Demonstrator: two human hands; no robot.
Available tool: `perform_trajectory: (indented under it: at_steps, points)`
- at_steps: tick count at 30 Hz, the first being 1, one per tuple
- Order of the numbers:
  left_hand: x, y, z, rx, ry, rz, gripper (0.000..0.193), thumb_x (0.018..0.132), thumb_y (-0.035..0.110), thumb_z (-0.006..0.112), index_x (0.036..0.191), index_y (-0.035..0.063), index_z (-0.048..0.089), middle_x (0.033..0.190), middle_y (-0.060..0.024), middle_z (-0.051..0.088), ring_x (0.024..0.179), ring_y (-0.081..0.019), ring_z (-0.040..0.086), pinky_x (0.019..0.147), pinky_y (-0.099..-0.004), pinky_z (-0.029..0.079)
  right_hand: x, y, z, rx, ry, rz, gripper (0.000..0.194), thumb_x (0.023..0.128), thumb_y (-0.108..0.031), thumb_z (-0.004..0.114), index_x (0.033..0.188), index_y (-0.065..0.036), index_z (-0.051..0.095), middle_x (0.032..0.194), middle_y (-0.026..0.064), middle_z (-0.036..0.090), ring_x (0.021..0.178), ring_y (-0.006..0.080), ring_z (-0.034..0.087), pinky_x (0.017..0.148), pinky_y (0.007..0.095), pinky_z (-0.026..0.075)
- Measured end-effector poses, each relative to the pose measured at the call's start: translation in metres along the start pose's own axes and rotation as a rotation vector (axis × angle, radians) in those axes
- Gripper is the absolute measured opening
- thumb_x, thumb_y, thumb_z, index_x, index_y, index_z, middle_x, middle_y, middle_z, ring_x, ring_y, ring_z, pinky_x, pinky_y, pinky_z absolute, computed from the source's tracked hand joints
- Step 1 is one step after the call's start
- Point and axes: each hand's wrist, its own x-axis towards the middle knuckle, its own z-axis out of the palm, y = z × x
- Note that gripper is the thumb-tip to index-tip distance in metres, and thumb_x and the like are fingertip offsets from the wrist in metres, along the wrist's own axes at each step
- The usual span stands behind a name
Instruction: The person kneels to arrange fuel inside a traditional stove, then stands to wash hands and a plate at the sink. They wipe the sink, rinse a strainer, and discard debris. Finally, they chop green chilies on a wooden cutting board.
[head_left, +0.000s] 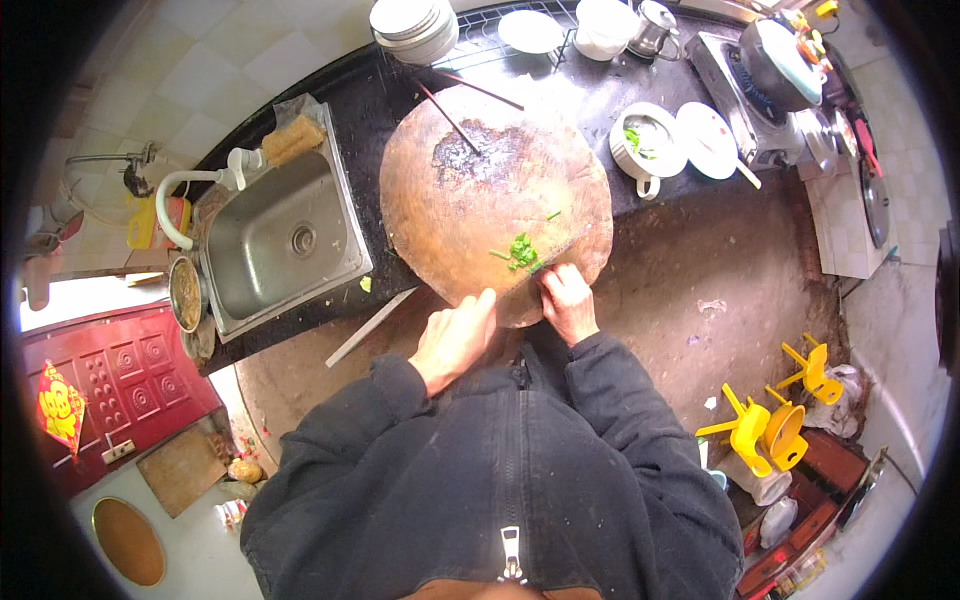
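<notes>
A large round wooden chopping board (495, 202) lies before me, with a dark wet-looking patch on its far half. My left hand (454, 330) is closed around the handle end of a kitchen knife (562, 244), at the board's near edge. The blade slants up and right across the wood. Close behind it, my right hand (568, 300) has its fingers bent down onto a bit of greens, mostly hidden by the fingers. A small heap of chopped green leaves (521, 251) lies just beyond the blade. Two dark chopsticks (450, 118) rest over the far rim.
Left is a steel sink (262, 240) with a white faucet (176, 202). On the right stand a white mug (646, 176) holding greens, a white lid or plate (705, 139) and a gas stove (772, 139) with a pot (780, 64). Stacked bowls (414, 34) sit behind.
</notes>
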Motion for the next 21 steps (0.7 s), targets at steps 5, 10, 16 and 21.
perform_trajectory:
  at_steps: [5,10,16,21]
  points:
    - [0.0035,-0.0008,0.0002,-0.028,0.076,0.064,0.014,0.097,0.018,0.055,0.101,0.0057,0.050,0.079,-0.0224,0.063,0.072,-0.0440,0.065,0.061,-0.0537,0.051,-0.0022,0.0005,-0.0040,0.030,-0.003,-0.032,0.028,0.071,0.003,0.067,0.098,-0.005,0.064,0.095,0.0119,0.064,0.092,0.0320,0.062,0.079,0.0396,0.051]
    - [0.0003,-0.0015,-0.0017,-0.012,0.050,0.090,0.014,0.096,0.017,0.055,0.100,0.0050,0.050,0.079,-0.0218,0.063,0.071,-0.0440,0.065,0.062,-0.0540,0.051,-0.0040,0.0018,-0.0082,0.006,-0.002,-0.056,0.027,0.071,0.004,0.066,0.097,-0.005,0.064,0.094,0.0115,0.064,0.094,0.0316,0.062,0.080,0.0392,0.052]
    - [0.0006,0.0021,-0.0035,-0.072,0.108,0.114,0.016,0.096,0.018,0.055,0.100,0.0037,0.050,0.081,-0.0234,0.065,0.074,-0.0457,0.065,0.062,-0.0548,0.051,-0.0061,0.0039,-0.0065,0.048,0.055,-0.040,0.024,0.070,0.005,0.065,0.092,-0.005,0.063,0.086,0.0117,0.060,0.085,0.0322,0.061,0.075,0.0391,0.052]
    - [0.0011,0.0032,-0.0037,-0.040,-0.041,0.045,0.016,0.097,0.019,0.053,0.100,0.0029,0.050,0.080,-0.0244,0.064,0.076,-0.0452,0.065,0.064,-0.0546,0.051,-0.0078,0.0048,-0.0062,0.011,0.075,-0.039,0.025,0.069,0.005,0.065,0.092,-0.005,0.063,0.086,0.0120,0.060,0.084,0.0324,0.061,0.074,0.0394,0.052]
